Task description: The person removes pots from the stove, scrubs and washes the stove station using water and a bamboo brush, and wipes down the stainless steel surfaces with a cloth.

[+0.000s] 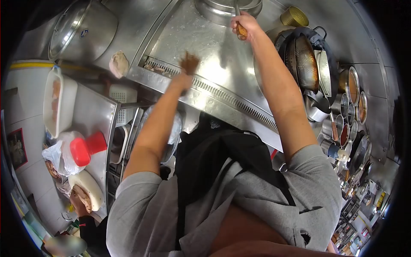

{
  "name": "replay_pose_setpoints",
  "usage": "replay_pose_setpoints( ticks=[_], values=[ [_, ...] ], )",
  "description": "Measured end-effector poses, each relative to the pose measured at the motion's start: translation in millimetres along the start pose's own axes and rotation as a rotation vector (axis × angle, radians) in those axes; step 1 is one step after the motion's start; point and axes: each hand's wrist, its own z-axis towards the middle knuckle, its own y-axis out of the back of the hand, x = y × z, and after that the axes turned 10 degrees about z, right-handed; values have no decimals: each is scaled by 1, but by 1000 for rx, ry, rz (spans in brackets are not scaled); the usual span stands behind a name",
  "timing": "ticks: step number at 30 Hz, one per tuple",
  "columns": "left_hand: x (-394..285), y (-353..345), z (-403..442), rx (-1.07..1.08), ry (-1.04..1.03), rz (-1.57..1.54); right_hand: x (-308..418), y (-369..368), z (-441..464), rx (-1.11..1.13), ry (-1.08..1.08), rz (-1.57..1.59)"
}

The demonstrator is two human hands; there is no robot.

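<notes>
My right hand [247, 25] is closed around the wooden handle [241, 32] of a tool with a metal shaft; its far end is out of sight. That hand is close to a round metal pot [214, 15] at the top of the view. My left hand [187, 70] is above the wet steel worktop [209, 55], near its front edge. Motion smears it, and the dark brown shape at its end cannot be told apart as fingers or a held thing. Below it runs a slotted drain strip [222, 95] with pale scraps [156, 68] near its left end.
To the left are a lidded steel pot [92, 34], a crumpled pale cloth-like piece [119, 64], a white tub [60, 103] and a red plastic container [80, 152]. Another person's hand [78, 204] touches meat on a white board [92, 184]. A perforated pan [302, 64] and several bowls stand right.
</notes>
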Motion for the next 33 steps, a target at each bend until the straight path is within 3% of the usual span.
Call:
replay_pose_setpoints(
  ticks=[1,3,5,7,9,11,14,18,19,21,22,23,24,25,27,29,30,33],
  values=[
    [-6,-22,0,-14,-13,-39,-3,-1,-3,-52,44,12],
    [-48,-1,-60,28,74,-146,-5,5,4,2,32,-29],
    [-5,-7,-39,-23,-19,-113,3,5,-7,-12,72,-144],
    [44,27,-33,-64,121,-180,6,13,-4,-11,71,-142],
    [106,13,7,-281,166,-114,12,11,-11,-20,101,-273],
    [65,20,-2,92,-126,470,13,3,-17,-57,63,-323],
    [4,-8,-40,-109,23,-39,11,-2,-8,-118,96,-294],
    [49,31,-28,-49,8,32,14,-5,-3,-111,82,-309],
    [80,24,-5,-134,91,49,12,-9,-7,-104,80,-319],
    [96,-10,26,-103,-13,156,17,-11,-10,-108,92,-324],
    [86,-14,23,-103,-36,147,19,-9,-7,-55,-7,-215],
    [33,-2,-22,-131,6,3,18,-8,-2,6,-108,-110],
    [-10,19,-62,35,-55,-58,14,0,9,29,-166,206],
    [-35,20,-76,124,-85,-75,12,1,5,40,-158,207],
    [-66,22,-90,231,-151,-53,13,3,-19,200,-114,748],
    [-71,38,-84,251,-270,52,-1,24,-37,372,-82,759],
    [-58,53,-82,162,-355,14,6,21,-57,340,-67,752],
    [3,94,-38,-71,-325,-174,15,21,-114,245,-28,702]
  ],
)
